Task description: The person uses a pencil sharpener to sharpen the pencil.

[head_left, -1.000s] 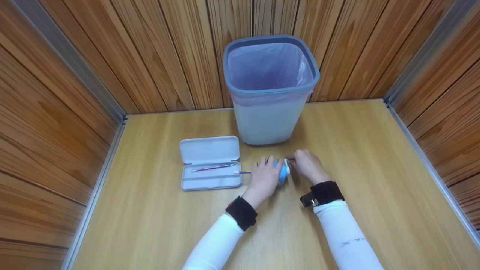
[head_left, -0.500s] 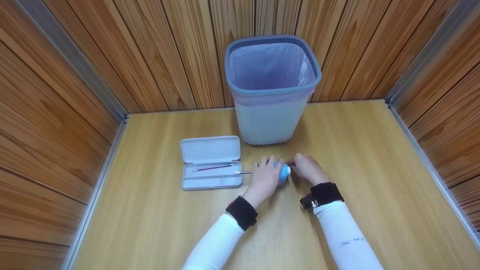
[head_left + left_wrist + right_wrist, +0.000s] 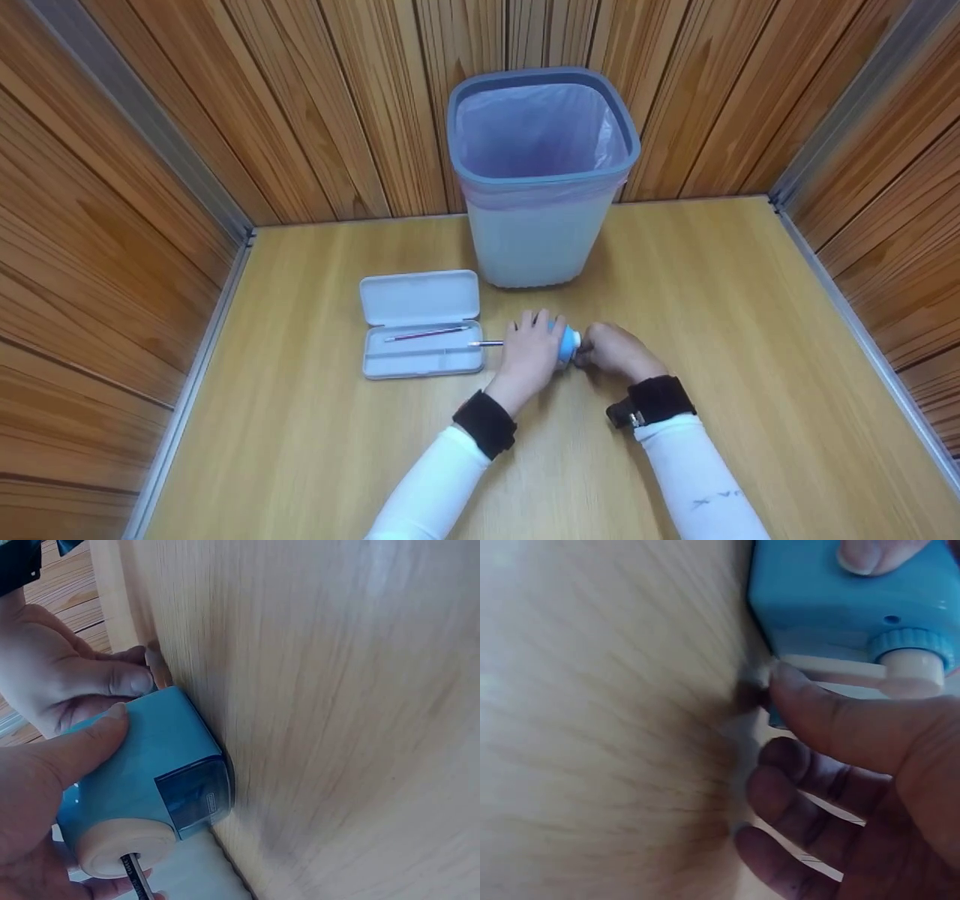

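Observation:
My left hand grips a blue crank pencil sharpener, its thumb across the top. A dark-striped pencil sticks out of the round front hole; in the head view the pencil's pale outer end reaches over the edge of the grey pencil case. On the sharpener's other side, my right hand pinches the end of the white crank between thumb and forefinger, with the other fingers loosely curled. The pencil's tip is hidden inside the sharpener. A thin reddish pencil lies in the open case.
Behind the hands stands a tall bin with a grey rim and a translucent liner, against the back wall. Wood-panelled walls enclose the wooden table at the back and both sides.
My right hand has swung nearer to me and downward with the crank's end, now below the crank's hub. My left hand, the sharpener and the inserted pencil have stayed in place.

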The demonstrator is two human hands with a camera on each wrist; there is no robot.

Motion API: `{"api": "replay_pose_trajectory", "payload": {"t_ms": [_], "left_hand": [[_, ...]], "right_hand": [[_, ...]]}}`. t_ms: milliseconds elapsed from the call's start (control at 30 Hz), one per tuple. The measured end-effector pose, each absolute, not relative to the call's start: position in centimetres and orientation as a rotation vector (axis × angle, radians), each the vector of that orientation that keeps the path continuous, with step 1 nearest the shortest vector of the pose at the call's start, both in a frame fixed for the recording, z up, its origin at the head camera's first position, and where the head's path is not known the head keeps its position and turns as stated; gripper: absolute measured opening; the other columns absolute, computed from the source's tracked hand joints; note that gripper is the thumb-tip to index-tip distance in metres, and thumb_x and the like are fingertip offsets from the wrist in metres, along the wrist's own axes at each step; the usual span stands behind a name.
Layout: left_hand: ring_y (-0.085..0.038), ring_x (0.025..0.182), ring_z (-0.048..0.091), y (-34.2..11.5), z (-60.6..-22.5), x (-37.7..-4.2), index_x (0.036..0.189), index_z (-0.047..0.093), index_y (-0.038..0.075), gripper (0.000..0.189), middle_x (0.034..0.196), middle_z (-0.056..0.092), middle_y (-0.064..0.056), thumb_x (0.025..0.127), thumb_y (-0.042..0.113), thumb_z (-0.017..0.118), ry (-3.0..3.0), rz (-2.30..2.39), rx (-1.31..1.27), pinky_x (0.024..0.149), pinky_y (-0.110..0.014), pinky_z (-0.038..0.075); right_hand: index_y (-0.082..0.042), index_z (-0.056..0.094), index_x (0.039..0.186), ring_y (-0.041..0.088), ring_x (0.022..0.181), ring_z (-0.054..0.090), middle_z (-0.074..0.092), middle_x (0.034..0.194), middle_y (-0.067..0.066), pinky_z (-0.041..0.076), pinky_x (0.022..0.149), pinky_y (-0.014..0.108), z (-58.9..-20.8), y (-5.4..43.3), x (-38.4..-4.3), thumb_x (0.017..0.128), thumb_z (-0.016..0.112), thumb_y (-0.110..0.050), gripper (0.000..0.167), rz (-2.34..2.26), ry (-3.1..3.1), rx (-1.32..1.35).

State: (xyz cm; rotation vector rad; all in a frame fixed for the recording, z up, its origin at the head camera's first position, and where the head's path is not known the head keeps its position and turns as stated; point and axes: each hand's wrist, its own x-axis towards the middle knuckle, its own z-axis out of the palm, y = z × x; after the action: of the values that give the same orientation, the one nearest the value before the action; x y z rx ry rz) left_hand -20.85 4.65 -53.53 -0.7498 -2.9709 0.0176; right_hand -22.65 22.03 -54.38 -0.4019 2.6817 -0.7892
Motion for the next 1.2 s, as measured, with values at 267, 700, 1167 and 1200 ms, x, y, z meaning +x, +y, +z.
{"api": "replay_pose_trajectory", "payload": {"t_ms": [267,700,1167,1200], "left_hand": [[-0.029,0.121,0.046,4.6,-53.6,-21.0,0.142,0.050,0.017,0.071,0.133,0.050,-0.008,0.084,0.053,0.070,-2.988,0.017,-0.749,0.092,-0.047,0.045],[-0.028,0.115,0.052,3.2,-52.6,-20.8,0.137,0.046,0.009,0.079,0.127,0.052,-0.012,0.078,0.055,0.075,-3.006,-0.201,-0.739,0.094,-0.046,0.046],[-0.031,0.097,0.060,-0.4,-52.0,-20.0,0.111,0.064,0.001,0.031,0.109,0.062,-0.014,0.088,0.022,0.068,-2.899,-0.113,-0.593,0.084,-0.047,0.049],[-0.031,0.097,0.061,-0.4,-52.2,-19.9,0.109,0.066,0.002,0.029,0.108,0.063,-0.013,0.088,0.022,0.068,-2.882,-0.099,-0.595,0.084,-0.046,0.049]], "right_hand": [[-0.010,0.078,0.085,0.017,0.067,0.054,0.065,0.073,-0.002,0.046,0.064,0.035,-54.4,22.3,-22.1,0.086,0.073,-0.007,0.006,-0.801,2.672,-0.403],[-0.004,0.072,0.114,0.029,0.098,0.064,0.070,0.106,0.011,0.049,0.090,0.049,-52.8,22.9,-21.6,0.097,0.060,-0.010,0.022,-0.822,2.755,-0.356],[-0.006,0.062,0.129,0.024,0.109,0.057,0.059,0.119,0.008,0.048,0.094,0.043,-50.8,19.3,-21.3,0.100,0.056,-0.028,0.037,-0.979,2.933,-0.605],[-0.007,0.061,0.131,0.025,0.114,0.056,0.059,0.123,0.008,0.046,0.097,0.045,-51.1,18.9,-21.3,0.099,0.058,-0.030,0.039,-0.972,2.924,-0.641]]}}
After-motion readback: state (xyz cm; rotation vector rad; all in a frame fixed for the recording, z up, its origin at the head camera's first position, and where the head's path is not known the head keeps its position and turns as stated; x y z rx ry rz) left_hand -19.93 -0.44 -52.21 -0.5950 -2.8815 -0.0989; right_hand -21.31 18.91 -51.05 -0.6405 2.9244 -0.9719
